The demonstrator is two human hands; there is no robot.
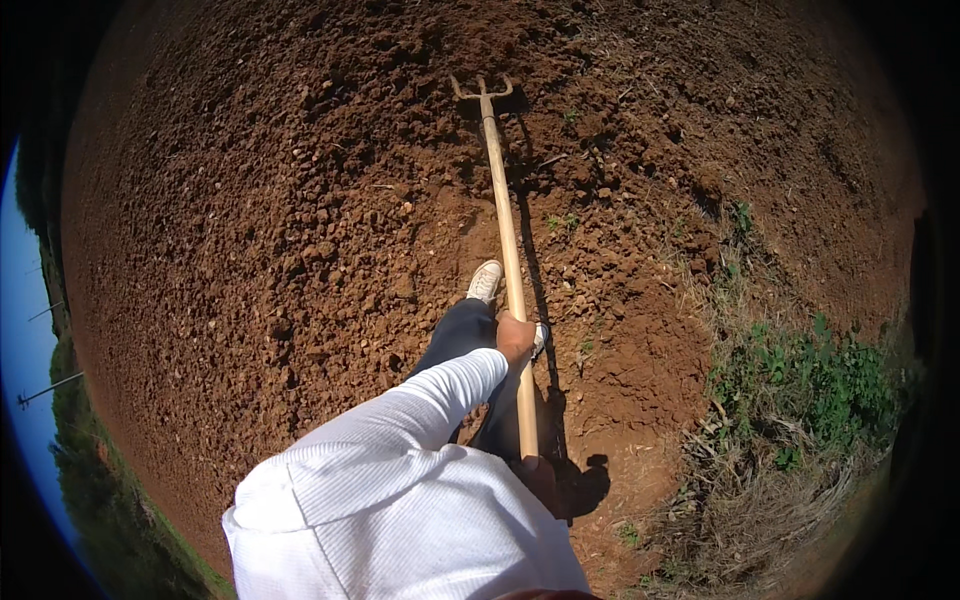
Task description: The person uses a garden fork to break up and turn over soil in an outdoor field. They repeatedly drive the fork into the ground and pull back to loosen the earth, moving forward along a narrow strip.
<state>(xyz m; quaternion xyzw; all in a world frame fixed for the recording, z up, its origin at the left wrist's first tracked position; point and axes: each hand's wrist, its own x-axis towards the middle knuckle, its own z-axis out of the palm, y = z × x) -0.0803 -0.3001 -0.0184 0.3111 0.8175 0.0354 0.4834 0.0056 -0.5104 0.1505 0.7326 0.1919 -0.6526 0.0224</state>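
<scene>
A person in a white ribbed long-sleeved top stands on a field of broken red-brown soil (280, 230), working a long-handled fork (508, 250) whose pale wooden shaft runs almost straight away from the body. The left hand (515, 337) is wrapped around the shaft about two-thirds of the way back from the head, fingers closed on the wood. The right hand (537, 472) sits lower, at the butt end of the handle close to the body; it appears to be closed on the shaft as well, though the white sleeve and shadow hide most of it. The two hands are well apart along the handle. The fork's metal head (481, 90), with curved outer prongs and a middle prong, rests on the clods at the far end of the shaft, near the top of the view. A white shoe (485, 281) is planted on the soil just left of the shaft, below it a dark trouser leg (455, 340). The handle's shadow (535, 270) falls as a dark line on the ground just to the right of the wood, ending in a darker patch by the person's feet. Green weeds (800, 375) and dry grass (740, 500) edge the plot at the lower right. A strip of blue sky (25, 340) bends along the left rim.
</scene>
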